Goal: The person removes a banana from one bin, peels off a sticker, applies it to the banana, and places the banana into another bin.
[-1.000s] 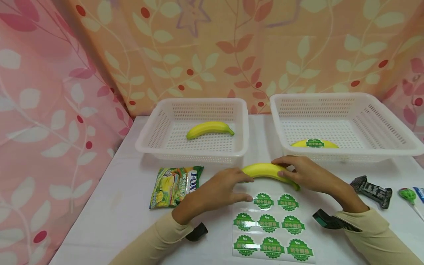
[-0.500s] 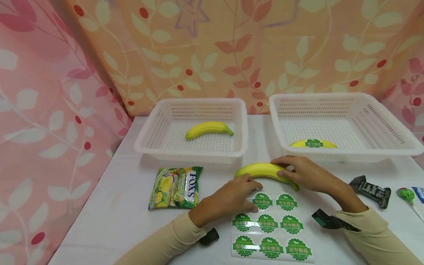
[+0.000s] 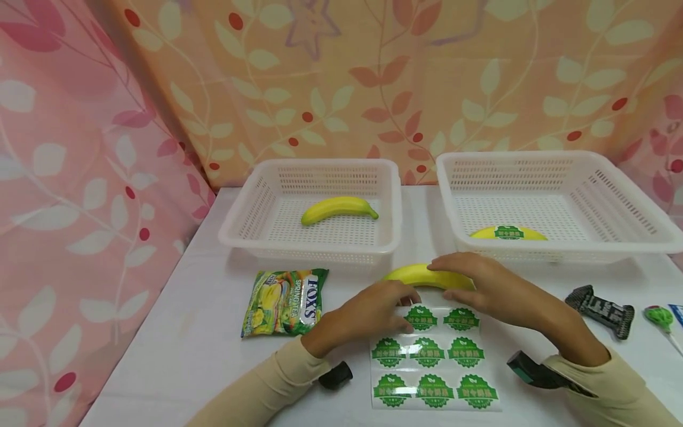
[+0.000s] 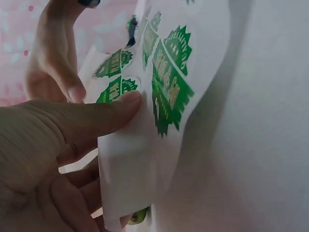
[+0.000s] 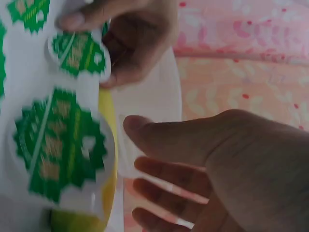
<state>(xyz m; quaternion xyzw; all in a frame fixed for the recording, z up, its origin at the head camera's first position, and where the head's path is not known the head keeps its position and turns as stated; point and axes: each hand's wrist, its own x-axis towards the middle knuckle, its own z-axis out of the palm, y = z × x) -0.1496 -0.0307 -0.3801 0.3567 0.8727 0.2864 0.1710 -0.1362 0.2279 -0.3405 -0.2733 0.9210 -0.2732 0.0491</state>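
A sheet of round green stickers (image 3: 427, 353) lies before me, its far edge lifted off the table. My left hand (image 3: 368, 314) pinches that edge, with the thumb on the printed face and fingers behind in the left wrist view. Just beyond the sheet lies a yellow banana (image 3: 411, 274), partly covered by my right hand (image 3: 496, 290) in the head view. The right wrist view shows the right hand's thumb (image 5: 164, 137) and fingers spread, holding nothing, a little apart from the banana (image 5: 107, 193).
Behind are two white baskets: the left one (image 3: 309, 244) holds a plain banana (image 3: 338, 209), the right one (image 3: 565, 244) a stickered banana (image 3: 509, 232). A Fox's candy bag (image 3: 283, 302) lies left. At right are a black wrapped candy (image 3: 600, 311) and a green lollipop (image 3: 658, 318).
My left hand has left the banana's left end, come down to the sheet and raised its far edge. The right hand has loosened from the banana's right end.
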